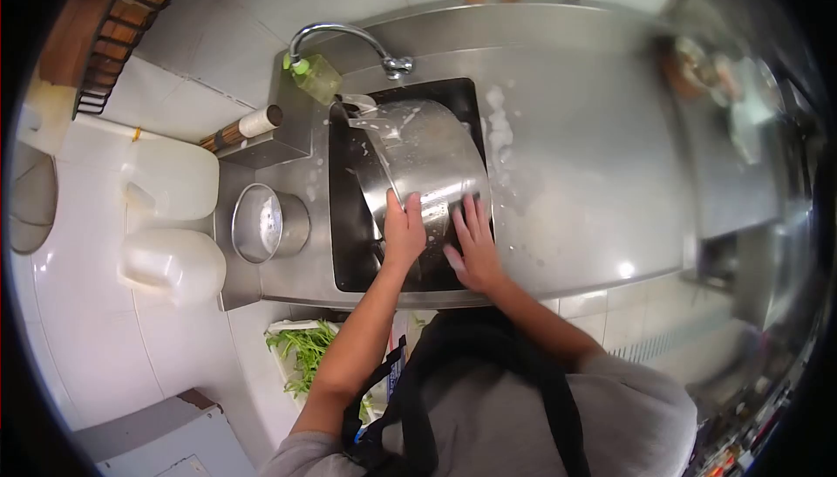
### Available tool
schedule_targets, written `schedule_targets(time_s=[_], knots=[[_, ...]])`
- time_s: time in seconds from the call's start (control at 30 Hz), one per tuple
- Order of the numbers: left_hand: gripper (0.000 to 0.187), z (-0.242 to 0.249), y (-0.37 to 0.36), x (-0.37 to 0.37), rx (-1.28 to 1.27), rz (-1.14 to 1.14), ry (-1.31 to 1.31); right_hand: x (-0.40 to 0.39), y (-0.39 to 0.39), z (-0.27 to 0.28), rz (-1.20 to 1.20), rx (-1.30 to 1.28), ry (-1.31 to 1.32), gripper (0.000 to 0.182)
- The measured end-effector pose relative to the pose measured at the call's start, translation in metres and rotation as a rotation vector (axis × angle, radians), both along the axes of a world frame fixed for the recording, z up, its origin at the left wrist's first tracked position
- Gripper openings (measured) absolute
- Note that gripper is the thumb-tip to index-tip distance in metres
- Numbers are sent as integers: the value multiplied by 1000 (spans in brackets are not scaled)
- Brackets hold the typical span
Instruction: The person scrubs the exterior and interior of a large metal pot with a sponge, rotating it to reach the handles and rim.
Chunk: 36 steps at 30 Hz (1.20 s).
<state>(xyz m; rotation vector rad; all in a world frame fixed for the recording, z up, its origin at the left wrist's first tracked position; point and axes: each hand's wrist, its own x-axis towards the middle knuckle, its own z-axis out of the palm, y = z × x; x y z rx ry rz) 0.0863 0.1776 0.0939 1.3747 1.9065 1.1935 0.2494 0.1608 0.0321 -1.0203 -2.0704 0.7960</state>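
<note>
A large shiny steel pot [427, 159] lies tilted on its side in the sink [344, 255], with some suds and drops on its wall. My left hand [404, 235] is closed on the pot's rim at the near side. My right hand [476, 246] lies against the pot's outer wall, fingers stretched out and slightly spread. A dark patch shows beside and under these fingers; I cannot tell whether it is a scrubbing pad or a reflection. The curved tap [340, 27] arches over the sink's back left corner.
Left of the sink stands a small metal container [292, 226]. A green-tinted bottle [316, 80] sits by the tap, and two white jugs [170, 179] stand further left. White foam [499, 128] dots the steel counter [593, 163]. Leafy greens [305, 355] lie below the counter.
</note>
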Motion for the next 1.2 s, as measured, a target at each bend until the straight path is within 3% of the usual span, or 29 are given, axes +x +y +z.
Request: schedule_targets(time_s=[0.1,0.17,0.23,0.3,0.33,0.4,0.5,0.57,0.67,0.73,0.77,0.83,0.9,0.93,0.97,1.03,1.2], knots=[[52,-20,19,-27,-133,54,131,4,-2,1,-9,22,-27,66],[68,21,63,-47,-139,59,-755,4,7,2,-2,40,-4,65],[79,59,106,-68,-189,155,-706,5,7,7,-31,72,10,64],[64,79,143,-60,-201,225,-857,8,4,15,-8,5,-46,64],[64,66,161,-64,-206,202,-856,7,1,12,-16,15,-23,64],[39,12,188,-84,-116,367,-645,7,-4,10,-34,35,-4,63],[34,-16,194,-98,68,355,-567,15,-8,7,-43,21,2,63],[29,-16,176,-94,100,371,-586,17,-12,2,-36,33,-42,65],[22,30,131,-62,62,539,-575,18,-26,0,-34,27,-64,68],[41,43,115,-57,-17,518,-577,16,-23,0,-20,52,-72,69],[41,43,110,-57,10,527,-587,14,-14,3,-4,76,-75,69],[63,42,105,-59,16,461,-768,9,12,17,-6,103,-57,70],[74,38,97,-63,43,380,-730,0,53,32,1,175,0,69],[75,29,93,-68,57,381,-729,-4,71,44,18,169,-27,68],[76,68,83,-43,51,421,-747,-8,90,56,31,168,-54,67],[73,64,67,-44,101,329,-799,-14,112,67,47,171,-40,66],[67,36,29,-25,90,47,-618,-13,74,74,-66,195,-126,65]])
